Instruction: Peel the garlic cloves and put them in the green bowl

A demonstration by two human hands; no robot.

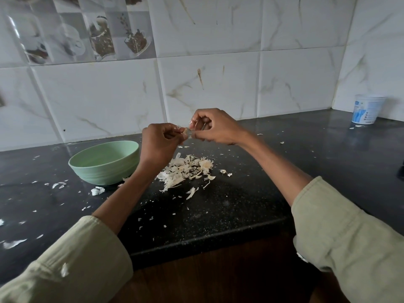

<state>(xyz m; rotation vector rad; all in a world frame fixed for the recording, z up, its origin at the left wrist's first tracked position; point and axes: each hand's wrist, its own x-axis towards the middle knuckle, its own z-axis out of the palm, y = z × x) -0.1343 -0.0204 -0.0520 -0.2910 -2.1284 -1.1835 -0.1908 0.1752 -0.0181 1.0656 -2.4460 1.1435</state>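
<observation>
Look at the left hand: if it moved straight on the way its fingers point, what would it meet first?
The left hand points right, toward the right hand. It would meet the clove pinched between them, then the right fingers; depth looks about equal.

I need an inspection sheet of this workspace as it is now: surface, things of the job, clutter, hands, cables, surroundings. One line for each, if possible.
Surface: dark speckled countertop, dotted with small white flakes.
Job's things: green bowl stands upright left of centre, its inside hidden from this angle; a small garlic clove is held between both hands above the counter.
Clutter: pile of garlic peels right of the bowl; loose peels scattered to the left edge.
Hands: left hand and right hand both pinch the clove, fingers curled.
Cables: nothing seen.
Surroundings: white marbled wall tiles with brown streaks; a white plastic tub in the far right corner.
</observation>
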